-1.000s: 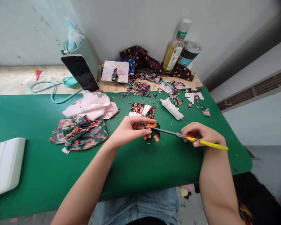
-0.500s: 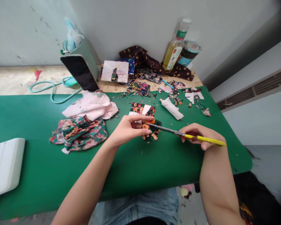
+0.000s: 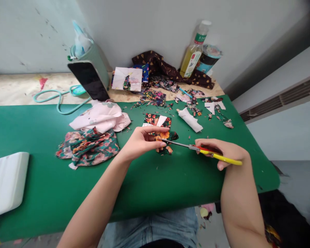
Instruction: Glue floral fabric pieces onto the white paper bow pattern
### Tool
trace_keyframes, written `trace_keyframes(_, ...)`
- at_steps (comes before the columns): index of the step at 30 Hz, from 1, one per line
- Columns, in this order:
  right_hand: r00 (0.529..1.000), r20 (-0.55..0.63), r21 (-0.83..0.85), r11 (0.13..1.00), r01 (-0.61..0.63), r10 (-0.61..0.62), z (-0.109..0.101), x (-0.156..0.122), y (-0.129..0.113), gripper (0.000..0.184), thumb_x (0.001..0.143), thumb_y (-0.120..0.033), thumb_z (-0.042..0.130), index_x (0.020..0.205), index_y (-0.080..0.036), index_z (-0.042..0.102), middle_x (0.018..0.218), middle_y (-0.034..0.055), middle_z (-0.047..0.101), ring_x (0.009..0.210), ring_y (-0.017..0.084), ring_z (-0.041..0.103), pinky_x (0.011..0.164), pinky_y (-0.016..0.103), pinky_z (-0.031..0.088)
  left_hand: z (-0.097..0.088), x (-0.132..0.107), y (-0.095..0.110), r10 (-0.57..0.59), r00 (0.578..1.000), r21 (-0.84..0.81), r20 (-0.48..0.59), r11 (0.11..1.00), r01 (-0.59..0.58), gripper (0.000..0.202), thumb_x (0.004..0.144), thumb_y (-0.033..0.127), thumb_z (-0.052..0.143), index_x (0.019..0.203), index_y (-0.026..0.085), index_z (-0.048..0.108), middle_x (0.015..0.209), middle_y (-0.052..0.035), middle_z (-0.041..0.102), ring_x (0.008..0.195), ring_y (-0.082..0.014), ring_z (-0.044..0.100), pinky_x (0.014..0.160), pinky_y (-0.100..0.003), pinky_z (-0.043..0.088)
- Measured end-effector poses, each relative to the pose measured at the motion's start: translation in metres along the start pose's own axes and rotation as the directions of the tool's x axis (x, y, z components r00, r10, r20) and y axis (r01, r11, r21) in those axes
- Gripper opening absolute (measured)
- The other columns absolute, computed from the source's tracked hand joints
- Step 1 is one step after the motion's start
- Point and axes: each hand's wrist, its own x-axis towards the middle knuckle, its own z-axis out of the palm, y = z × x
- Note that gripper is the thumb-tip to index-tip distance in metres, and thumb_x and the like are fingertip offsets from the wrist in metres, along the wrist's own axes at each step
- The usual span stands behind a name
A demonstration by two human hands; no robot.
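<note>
Between thumb and fingers, my left hand (image 3: 147,141) pinches a small piece of dark green floral fabric (image 3: 167,150) with orange flowers. My right hand (image 3: 219,151) grips a pair of scissors (image 3: 227,159) with yellow and red handles. The blades point left and lie across the fabric close to my left fingertips. Just beyond my left hand is a square patchwork card (image 3: 151,119) of red-orange floral and white pieces, partly covered by my fingers. A rolled white piece (image 3: 189,120) with a jagged edge lies farther right on the green table (image 3: 155,193).
Crumpled pink cloth (image 3: 98,115) and green floral cloth (image 3: 93,148) lie at left, near a white box-like device (image 3: 7,184). A phone (image 3: 89,81) leans on a green holder. Behind are fabric scraps (image 3: 156,97), a white card (image 3: 126,77), brown cloth (image 3: 157,62) and an oil bottle (image 3: 193,55).
My right hand and the scissors have shifted slightly left, and the red handle now shows beside the yellow one. My left hand stays in place with the fabric.
</note>
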Motion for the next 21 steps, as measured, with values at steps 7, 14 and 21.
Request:
trace_keyframes(7,0.999,0.03,0.003,1.0,-0.031,0.031,0.0,0.001,-0.005,0.091,0.047,-0.079,0.075,0.109,-0.016,0.054,0.096,0.0033,0.047,0.076,0.013,0.04,0.063,0.023,0.035,-0.002,0.0,0.0,0.007,1.0,0.044,-0.007,0.999,-0.007,0.052,0.058,0.021,0.089,0.108,0.017,0.075,0.103,-0.0092,0.074,0.066,-0.0106,0.067,0.061,-0.019,0.056)
trace_keyframes(14,1.0,0.009,0.053,0.998,-0.019,0.019,-0.003,0.001,0.0,0.095,0.045,-0.082,0.073,0.112,-0.017,0.058,0.101,0.0063,0.057,0.075,0.013,0.046,0.061,0.023,0.038,-0.002,0.0,-0.002,-0.012,0.999,0.027,0.03,1.0,0.011,0.055,0.06,0.02,0.088,0.112,0.018,0.073,0.104,-0.0093,0.074,0.06,-0.0092,0.065,0.058,-0.02,0.055)
trace_keyframes(21,1.0,0.018,0.1,0.995,0.017,-0.019,0.0,0.0,0.002,0.087,0.047,-0.084,0.07,0.102,-0.017,0.062,0.093,0.0035,0.059,0.061,0.008,0.042,0.049,0.02,0.033,-0.001,0.001,-0.004,-0.02,0.999,-0.025,0.051,0.999,0.021,0.055,0.061,0.019,0.088,0.113,0.019,0.073,0.099,-0.0078,0.074,0.06,-0.0098,0.066,0.058,-0.021,0.057)
